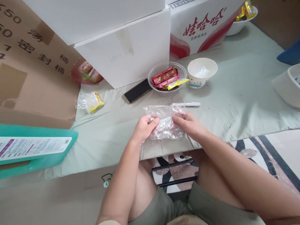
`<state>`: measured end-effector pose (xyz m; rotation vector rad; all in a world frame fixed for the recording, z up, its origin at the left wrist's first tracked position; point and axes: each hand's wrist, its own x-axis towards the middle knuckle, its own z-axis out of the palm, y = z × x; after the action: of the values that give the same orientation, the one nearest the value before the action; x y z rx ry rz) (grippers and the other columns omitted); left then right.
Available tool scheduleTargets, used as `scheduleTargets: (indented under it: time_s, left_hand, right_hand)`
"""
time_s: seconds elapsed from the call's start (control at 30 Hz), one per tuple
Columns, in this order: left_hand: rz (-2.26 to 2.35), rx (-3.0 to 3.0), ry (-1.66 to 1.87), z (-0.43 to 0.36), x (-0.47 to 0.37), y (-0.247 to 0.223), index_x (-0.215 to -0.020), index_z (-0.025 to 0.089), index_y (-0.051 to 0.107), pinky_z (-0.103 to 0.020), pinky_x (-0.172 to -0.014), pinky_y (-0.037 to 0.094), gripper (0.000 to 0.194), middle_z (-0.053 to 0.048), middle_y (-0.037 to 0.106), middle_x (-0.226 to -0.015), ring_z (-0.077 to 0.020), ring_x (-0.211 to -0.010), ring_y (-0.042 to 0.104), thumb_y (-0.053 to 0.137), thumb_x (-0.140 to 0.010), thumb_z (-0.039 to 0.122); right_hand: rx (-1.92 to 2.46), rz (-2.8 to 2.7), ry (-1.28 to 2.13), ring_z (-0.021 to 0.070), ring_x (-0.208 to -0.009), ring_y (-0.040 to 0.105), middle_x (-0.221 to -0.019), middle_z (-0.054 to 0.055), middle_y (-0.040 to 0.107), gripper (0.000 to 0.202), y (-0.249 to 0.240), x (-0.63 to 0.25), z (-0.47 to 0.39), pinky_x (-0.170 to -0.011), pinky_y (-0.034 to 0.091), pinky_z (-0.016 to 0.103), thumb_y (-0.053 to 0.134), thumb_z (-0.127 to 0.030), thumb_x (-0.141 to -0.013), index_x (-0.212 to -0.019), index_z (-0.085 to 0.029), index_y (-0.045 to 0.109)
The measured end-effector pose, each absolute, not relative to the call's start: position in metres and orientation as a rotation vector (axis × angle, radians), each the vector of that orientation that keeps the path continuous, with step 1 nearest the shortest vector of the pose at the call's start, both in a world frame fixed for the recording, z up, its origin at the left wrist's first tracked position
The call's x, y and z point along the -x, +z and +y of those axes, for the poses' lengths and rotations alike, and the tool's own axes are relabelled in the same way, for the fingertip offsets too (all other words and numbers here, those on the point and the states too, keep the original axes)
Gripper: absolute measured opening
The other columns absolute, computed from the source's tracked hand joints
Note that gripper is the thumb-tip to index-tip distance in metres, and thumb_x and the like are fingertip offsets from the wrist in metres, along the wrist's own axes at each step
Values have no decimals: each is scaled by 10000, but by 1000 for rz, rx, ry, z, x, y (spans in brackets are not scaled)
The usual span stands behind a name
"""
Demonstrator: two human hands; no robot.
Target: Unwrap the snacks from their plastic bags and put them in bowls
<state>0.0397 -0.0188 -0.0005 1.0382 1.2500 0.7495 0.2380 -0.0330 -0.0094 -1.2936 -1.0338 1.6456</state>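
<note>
A crinkled clear plastic bag (167,126) is stretched between my two hands, low over the front part of the cloth-covered table. My left hand (145,126) pinches its left side, thumb on top. On the other side, my right hand (187,123) grips the bag the same way. Through the film some fingers show only dimly. Just behind the bag lies a white pen (187,104), partly covered by it. Farther back stand a clear plastic bowl (167,89) of wrapped snacks and a white paper bowl (202,72) with something clear inside.
A black phone (137,91) lies beside the snack bowl. White boxes (131,47) and a printed carton (199,31) line the back. At left are a yellow packet in clear wrap (93,102), a brown carton (35,78) and a green container (67,137). A white container (286,86) stands right.
</note>
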Motion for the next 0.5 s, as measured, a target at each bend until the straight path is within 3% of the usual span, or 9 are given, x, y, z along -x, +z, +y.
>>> scheduleTargets:
  time_s: [0.2, 0.37, 0.5]
  left_hand:
    - [1081, -958, 855, -18, -31, 3, -940, 199, 681, -190, -356, 345, 329, 70, 558, -489, -77, -359, 460, 799, -696, 387]
    - [1052, -830, 959, -9, -30, 7, -673, 181, 640, -206, -389, 365, 156, 40, 541, -506, -81, -406, 464, 718, -609, 301]
    - [995, -857, 977, -5, -23, 7, -627, 157, 639, -251, -450, 394, 301, -28, 572, -584, -127, -499, 523, 575, -663, 449]
  right_hand:
    - [1248, -906, 1603, 132, -515, 518, -634, -54, 553, 330, -14, -239, -30, -514, 425, 289, 744, -437, -691, -926, -252, 605]
    - [1094, -940, 1570, 132, -583, 519, -627, -34, 585, 137, -14, -242, -30, -578, 417, 279, 706, -348, -698, -740, -241, 631]
    - [978, -1130, 1576, 198, -837, 619, -817, 30, 681, 120, -15, -249, -34, -779, 481, 340, 648, -325, -731, -698, -228, 711]
